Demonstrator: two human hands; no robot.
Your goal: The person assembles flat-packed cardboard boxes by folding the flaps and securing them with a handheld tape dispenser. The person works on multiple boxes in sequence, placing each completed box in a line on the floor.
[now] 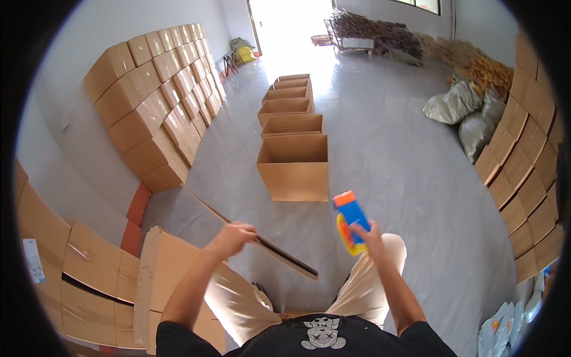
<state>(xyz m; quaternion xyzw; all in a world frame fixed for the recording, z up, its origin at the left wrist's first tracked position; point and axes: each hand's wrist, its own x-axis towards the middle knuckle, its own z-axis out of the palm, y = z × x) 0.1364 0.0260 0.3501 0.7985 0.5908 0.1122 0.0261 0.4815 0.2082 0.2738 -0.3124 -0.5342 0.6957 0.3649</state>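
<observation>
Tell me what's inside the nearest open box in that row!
Inside the nearest open box, I can see plain brown cardboard walls. Its near side covers the bottom, so I can't tell whether anything lies down there.

Floor (410,196): grey, smooth, reflective. Directly upon it: open-topped brown cardboard boxes (293,124), one row, centre; taped cartons (172,98), stacked, left; further cartons (516,159), stacked, right; pale bulging sacks (455,104), right; wheeled cart (357,43), loaded, far end.
</observation>
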